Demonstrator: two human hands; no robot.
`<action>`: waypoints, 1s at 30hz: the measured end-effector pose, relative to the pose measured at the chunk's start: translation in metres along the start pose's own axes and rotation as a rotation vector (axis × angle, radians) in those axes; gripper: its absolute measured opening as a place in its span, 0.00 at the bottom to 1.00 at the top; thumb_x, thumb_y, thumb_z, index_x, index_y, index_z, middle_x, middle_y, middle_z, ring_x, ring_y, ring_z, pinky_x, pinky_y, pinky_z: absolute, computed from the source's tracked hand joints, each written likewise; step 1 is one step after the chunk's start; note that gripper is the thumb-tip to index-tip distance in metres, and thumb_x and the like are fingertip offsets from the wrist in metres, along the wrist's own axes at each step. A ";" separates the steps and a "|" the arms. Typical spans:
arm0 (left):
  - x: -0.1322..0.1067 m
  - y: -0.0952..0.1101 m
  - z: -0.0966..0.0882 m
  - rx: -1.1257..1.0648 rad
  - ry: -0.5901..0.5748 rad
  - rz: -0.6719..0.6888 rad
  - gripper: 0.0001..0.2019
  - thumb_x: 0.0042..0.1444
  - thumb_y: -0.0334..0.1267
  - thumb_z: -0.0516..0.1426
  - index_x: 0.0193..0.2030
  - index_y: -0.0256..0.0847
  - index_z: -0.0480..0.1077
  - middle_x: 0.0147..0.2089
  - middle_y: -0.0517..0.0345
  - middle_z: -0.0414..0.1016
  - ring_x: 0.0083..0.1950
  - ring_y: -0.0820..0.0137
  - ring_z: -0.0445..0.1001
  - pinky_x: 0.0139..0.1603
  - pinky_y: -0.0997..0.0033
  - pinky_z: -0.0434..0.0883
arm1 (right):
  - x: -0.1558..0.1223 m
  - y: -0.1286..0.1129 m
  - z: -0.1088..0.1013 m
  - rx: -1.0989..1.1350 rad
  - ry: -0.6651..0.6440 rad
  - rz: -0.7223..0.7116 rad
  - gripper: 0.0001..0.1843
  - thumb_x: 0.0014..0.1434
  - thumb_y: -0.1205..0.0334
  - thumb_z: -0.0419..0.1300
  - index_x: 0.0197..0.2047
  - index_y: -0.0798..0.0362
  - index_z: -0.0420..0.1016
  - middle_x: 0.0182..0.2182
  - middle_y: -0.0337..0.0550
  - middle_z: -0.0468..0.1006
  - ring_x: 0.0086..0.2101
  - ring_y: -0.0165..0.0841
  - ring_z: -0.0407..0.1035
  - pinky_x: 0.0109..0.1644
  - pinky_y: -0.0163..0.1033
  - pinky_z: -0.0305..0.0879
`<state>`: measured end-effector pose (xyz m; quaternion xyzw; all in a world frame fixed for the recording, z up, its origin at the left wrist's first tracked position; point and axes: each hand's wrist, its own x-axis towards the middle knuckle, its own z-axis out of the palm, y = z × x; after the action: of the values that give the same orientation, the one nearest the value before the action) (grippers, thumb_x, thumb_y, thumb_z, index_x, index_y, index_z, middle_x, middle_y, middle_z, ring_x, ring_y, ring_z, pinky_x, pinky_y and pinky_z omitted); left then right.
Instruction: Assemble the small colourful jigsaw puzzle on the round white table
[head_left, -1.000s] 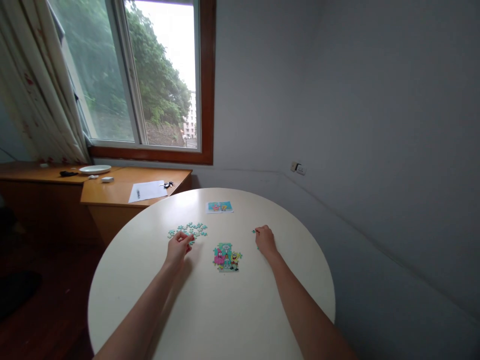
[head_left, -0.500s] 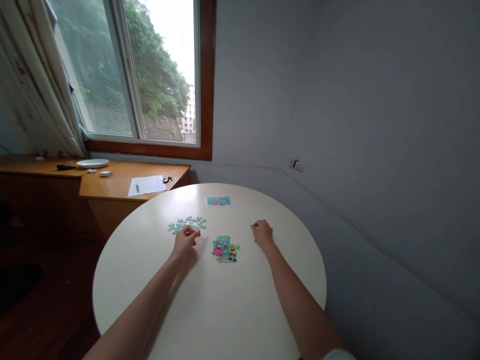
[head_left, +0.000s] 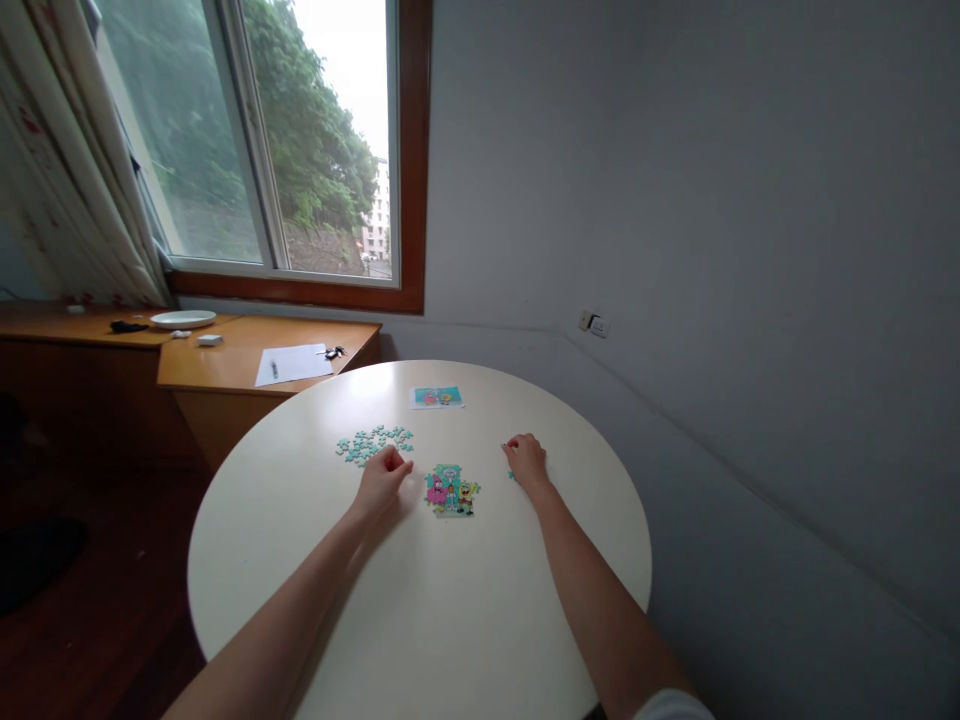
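A partly joined jigsaw puzzle [head_left: 451, 492] with cartoon figures lies mid-table. Just to its upper left, my left hand [head_left: 384, 478] is closed, thumb and fingers pressed together; whatever they pinch is hidden. Behind that hand spreads a pile of loose teal puzzle pieces [head_left: 364, 443], partly covered by it. On the other side of the puzzle, my right hand [head_left: 527, 461] rests close to the table, its fingertips pinching a small pale puzzle piece [head_left: 503, 447]. Another teal piece [head_left: 511, 475] shows beside its wrist.
A picture card [head_left: 436, 397] of the cartoon lies toward the far edge of the round white table [head_left: 442, 620]. Beyond it on the left, a wooden desk [head_left: 217, 365] carries a paper sheet, keys and a white plate [head_left: 184, 319]. A grey wall stands close on the right.
My left hand has shifted slightly right, away from the loose pieces and toward the joined puzzle, and its fingers have turned inward. The right hand stays nearly in place.
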<state>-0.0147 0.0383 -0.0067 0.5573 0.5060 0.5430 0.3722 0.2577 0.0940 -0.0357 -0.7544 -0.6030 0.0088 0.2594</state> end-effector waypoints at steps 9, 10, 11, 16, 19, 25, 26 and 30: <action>0.003 -0.009 0.001 0.188 -0.031 0.100 0.13 0.42 0.41 0.56 0.18 0.41 0.55 0.18 0.68 0.54 0.22 0.75 0.55 0.26 0.73 0.55 | 0.006 0.006 0.005 0.012 0.030 0.041 0.10 0.56 0.59 0.61 0.35 0.57 0.78 0.39 0.52 0.76 0.41 0.37 0.71 0.46 0.39 0.63; 0.003 -0.009 0.001 0.200 -0.035 0.105 0.13 0.43 0.41 0.56 0.18 0.41 0.55 0.18 0.68 0.54 0.22 0.75 0.55 0.26 0.73 0.55 | 0.006 0.006 0.004 0.010 0.035 0.041 0.10 0.56 0.59 0.61 0.34 0.57 0.78 0.38 0.52 0.76 0.40 0.37 0.71 0.45 0.39 0.63; 0.003 -0.008 0.001 0.210 -0.039 0.110 0.13 0.43 0.41 0.56 0.18 0.41 0.55 0.18 0.67 0.55 0.23 0.75 0.55 0.26 0.73 0.55 | 0.006 0.006 0.004 0.010 0.039 0.039 0.10 0.56 0.58 0.61 0.32 0.57 0.78 0.38 0.52 0.76 0.40 0.37 0.71 0.45 0.39 0.63; 0.000 -0.002 0.001 0.250 -0.062 0.124 0.12 0.43 0.41 0.55 0.18 0.42 0.56 0.19 0.66 0.57 0.23 0.74 0.56 0.27 0.73 0.56 | 0.004 0.005 0.001 0.020 0.037 0.040 0.09 0.55 0.58 0.61 0.30 0.56 0.77 0.37 0.51 0.77 0.40 0.38 0.71 0.44 0.39 0.63; -0.002 0.002 0.001 0.258 -0.081 0.114 0.11 0.43 0.41 0.55 0.18 0.42 0.56 0.19 0.66 0.57 0.23 0.74 0.56 0.27 0.73 0.56 | 0.004 0.005 -0.001 0.039 0.036 0.029 0.07 0.54 0.60 0.61 0.31 0.55 0.77 0.37 0.50 0.77 0.41 0.38 0.72 0.45 0.40 0.63; -0.003 0.002 0.002 0.270 -0.091 0.099 0.11 0.43 0.40 0.55 0.19 0.42 0.56 0.18 0.67 0.56 0.23 0.74 0.55 0.27 0.72 0.54 | 0.005 0.009 0.006 0.198 0.053 -0.003 0.02 0.51 0.65 0.62 0.28 0.53 0.73 0.28 0.42 0.78 0.33 0.34 0.71 0.42 0.40 0.64; -0.003 0.001 0.002 0.267 -0.092 0.104 0.11 0.43 0.41 0.55 0.19 0.42 0.56 0.18 0.67 0.56 0.23 0.74 0.55 0.27 0.72 0.54 | 0.005 0.010 0.007 0.229 0.054 -0.014 0.03 0.51 0.66 0.62 0.27 0.52 0.73 0.27 0.40 0.77 0.31 0.32 0.70 0.41 0.39 0.64; -0.002 -0.002 0.003 0.263 -0.104 0.118 0.11 0.44 0.41 0.55 0.19 0.42 0.56 0.18 0.67 0.55 0.23 0.74 0.55 0.27 0.72 0.53 | 0.005 0.012 0.010 0.329 0.060 -0.065 0.04 0.50 0.69 0.61 0.30 0.52 0.74 0.24 0.37 0.74 0.28 0.30 0.68 0.37 0.36 0.64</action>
<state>-0.0119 0.0370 -0.0098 0.6574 0.5191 0.4634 0.2891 0.2663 0.1003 -0.0474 -0.6818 -0.6095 0.0763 0.3972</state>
